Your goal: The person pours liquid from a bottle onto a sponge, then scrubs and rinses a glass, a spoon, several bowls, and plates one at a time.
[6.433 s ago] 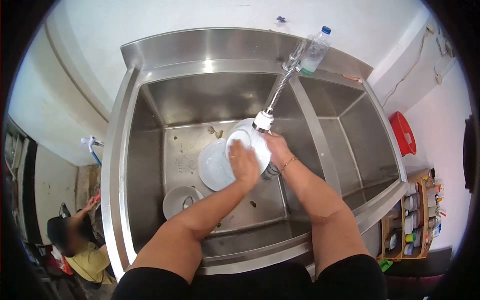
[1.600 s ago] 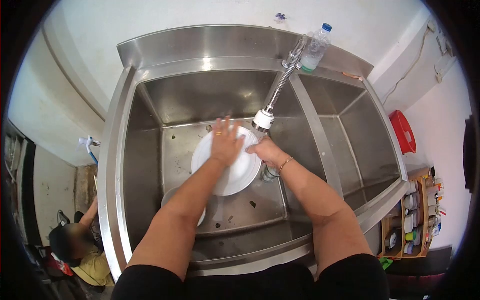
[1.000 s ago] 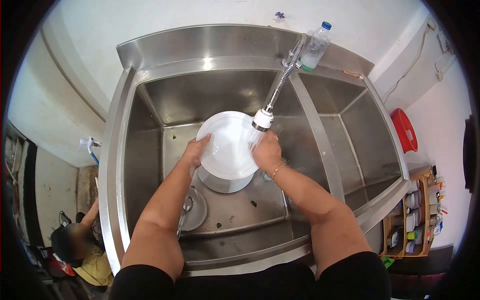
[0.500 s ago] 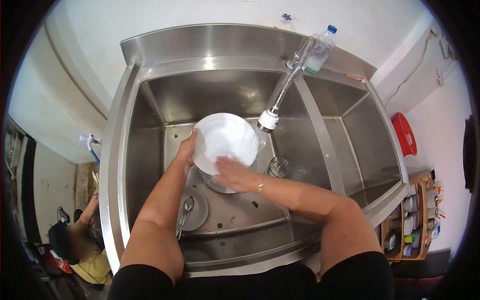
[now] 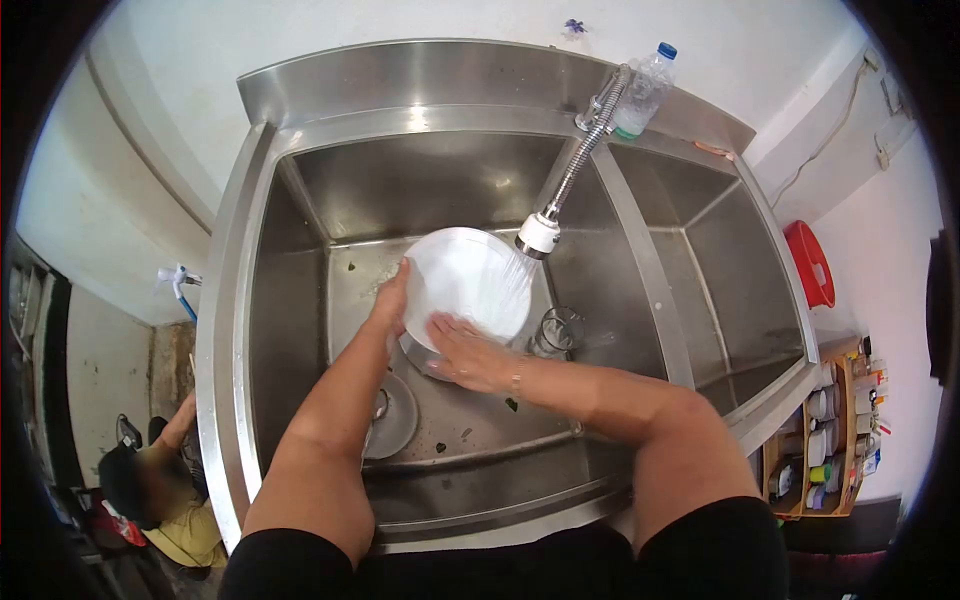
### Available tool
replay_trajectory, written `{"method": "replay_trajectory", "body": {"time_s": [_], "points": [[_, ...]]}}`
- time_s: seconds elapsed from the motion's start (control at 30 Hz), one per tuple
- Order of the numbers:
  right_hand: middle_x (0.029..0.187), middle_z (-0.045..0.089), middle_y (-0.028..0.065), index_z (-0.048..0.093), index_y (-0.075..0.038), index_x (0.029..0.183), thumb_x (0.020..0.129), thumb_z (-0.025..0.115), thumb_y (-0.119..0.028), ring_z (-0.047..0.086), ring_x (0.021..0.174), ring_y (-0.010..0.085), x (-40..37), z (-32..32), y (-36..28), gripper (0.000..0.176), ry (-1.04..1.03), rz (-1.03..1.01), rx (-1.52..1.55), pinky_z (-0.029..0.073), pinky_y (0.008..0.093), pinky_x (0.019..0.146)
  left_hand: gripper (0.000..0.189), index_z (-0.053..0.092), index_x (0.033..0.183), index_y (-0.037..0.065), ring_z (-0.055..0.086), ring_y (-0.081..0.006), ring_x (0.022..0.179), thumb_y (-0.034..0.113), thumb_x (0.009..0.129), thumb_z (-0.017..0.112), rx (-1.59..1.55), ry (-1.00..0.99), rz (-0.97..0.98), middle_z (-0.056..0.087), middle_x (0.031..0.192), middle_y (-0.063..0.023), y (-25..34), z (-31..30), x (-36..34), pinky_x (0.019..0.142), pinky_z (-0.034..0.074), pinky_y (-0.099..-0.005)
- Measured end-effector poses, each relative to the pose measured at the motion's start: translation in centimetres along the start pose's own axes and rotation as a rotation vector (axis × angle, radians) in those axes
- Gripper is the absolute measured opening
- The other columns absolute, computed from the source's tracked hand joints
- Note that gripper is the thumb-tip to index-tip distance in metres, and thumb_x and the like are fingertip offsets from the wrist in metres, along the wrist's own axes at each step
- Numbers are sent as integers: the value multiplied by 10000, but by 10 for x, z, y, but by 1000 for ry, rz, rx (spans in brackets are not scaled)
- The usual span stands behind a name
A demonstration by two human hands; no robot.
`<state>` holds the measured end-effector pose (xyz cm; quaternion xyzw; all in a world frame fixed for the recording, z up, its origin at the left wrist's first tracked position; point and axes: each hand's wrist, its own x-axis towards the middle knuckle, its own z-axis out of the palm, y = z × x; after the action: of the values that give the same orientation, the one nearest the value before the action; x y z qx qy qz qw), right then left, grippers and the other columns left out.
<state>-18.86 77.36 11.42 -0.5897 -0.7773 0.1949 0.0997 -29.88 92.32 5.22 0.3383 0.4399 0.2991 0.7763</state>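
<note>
A white plate (image 5: 465, 270), tilted under running water, is held over the sink basin. My left hand (image 5: 393, 300) grips its left rim, thumb on the upper face and the other fingers hidden beneath. Flat on the lower part of the plate rests my right hand (image 5: 465, 350), fingers stretched out and slightly blurred. The tap head (image 5: 537, 236) sprays water onto the plate's right side. Partly covered by the plate is a rounded metal vessel (image 5: 418, 353). A grey plate (image 5: 397, 425) with a spoon (image 5: 380, 403) lies near my left forearm, which hides part of both.
A drinking glass (image 5: 556, 332) stands in the basin right of the white plate. Leaf scraps (image 5: 512, 405) lie on the basin floor. A plastic bottle (image 5: 645, 92) stands behind the hose. To the right are a second basin (image 5: 715, 280) and a red tub (image 5: 808, 265). Another person (image 5: 165, 490) is at lower left.
The white plate and my left hand have shifted slightly right, and the plate's face has turned. My right hand stays on its lower part. My left forearm now covers more of the spoon.
</note>
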Motion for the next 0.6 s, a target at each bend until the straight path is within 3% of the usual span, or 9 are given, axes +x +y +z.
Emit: {"method": "replay_trajectory", "body": {"time_s": [0.07, 0.23, 0.33, 0.37, 0.43, 0.47, 0.53, 0.57, 0.6], "points": [[1404, 180, 253, 218, 100, 1318, 881, 387, -385, 148, 1327, 337, -22, -22, 12, 675, -200, 75, -110, 126, 423, 1083, 677, 453, 1206, -30, 570, -288, 942, 536, 837, 489, -37, -25, -20, 547, 1112, -173, -5, -23, 12, 793, 477, -414], [1416, 129, 259, 196, 97, 1328, 851, 466, -383, 107, 1333, 351, -7, -49, 61, 728, 149, 210, -513, 57, 411, 1094, 680, 452, 1210, -29, 571, -286, 978, 534, 832, 497, -17, -161, -57, 533, 1152, -186, -6, 0, 4, 816, 478, -391], [1413, 132, 265, 199, 101, 1325, 829, 494, -394, 94, 1335, 356, 22, -25, 46, 760, 344, 151, -250, 56, 410, 1094, 689, 458, 1213, -21, 556, -274, 993, 549, 828, 494, 16, -141, -116, 546, 1125, -169, -3, 27, -12, 836, 460, -387], [1412, 126, 268, 196, 102, 1324, 817, 507, -404, 76, 1338, 354, 26, -5, 37, 781, 370, 36, -214, 58, 420, 1092, 691, 461, 1212, -17, 558, -270, 981, 554, 825, 495, 53, -117, -124, 554, 1107, -163, -4, 29, -17, 834, 458, -387], [1394, 188, 272, 240, 108, 1305, 828, 496, -263, 166, 1321, 353, 25, -4, -4, 657, 129, 67, -86, 125, 411, 1087, 676, 485, 1184, -13, 573, -267, 924, 557, 822, 497, 16, -99, -98, 573, 1059, -154, -13, 19, -9, 808, 467, -391], [1394, 188, 272, 240, 108, 1305, 828, 496, -263, 166, 1321, 353, 14, -1, -10, 657, 126, 67, -88, 125, 411, 1087, 673, 491, 1172, -14, 577, -269, 913, 559, 819, 501, 22, -90, -131, 580, 1043, -152, -11, 9, -3, 804, 470, -394], [1313, 333, 274, 333, 99, 1253, 793, 480, -152, 331, 1240, 352, -14, 2, -13, 544, 66, -122, -299, 243, 414, 1047, 618, 503, 1147, -11, 581, -271, 933, 526, 840, 490, 54, -54, -193, 587, 1042, -152, 3, -9, 2, 815, 473, -396], [1313, 333, 274, 333, 99, 1253, 793, 480, -152, 331, 1240, 352, -22, -11, -10, 544, 61, -124, -300, 243, 414, 1047, 618, 503, 1147, -11, 581, -271, 933, 526, 840, 490, 50, -53, -195, 587, 1042, -152, 14, -20, 2, 815, 473, -396], [1229, 416, 248, 413, 79, 1171, 774, 467, -103, 407, 1159, 355, -30, -31, -5, 440, 44, -162, -299, 298, 407, 1012, 574, 514, 1131, -8, 586, -266, 930, 493, 855, 483, 89, -174, -223, 587, 1059, -152, 25, -29, 1, 825, 467, -381]]}}
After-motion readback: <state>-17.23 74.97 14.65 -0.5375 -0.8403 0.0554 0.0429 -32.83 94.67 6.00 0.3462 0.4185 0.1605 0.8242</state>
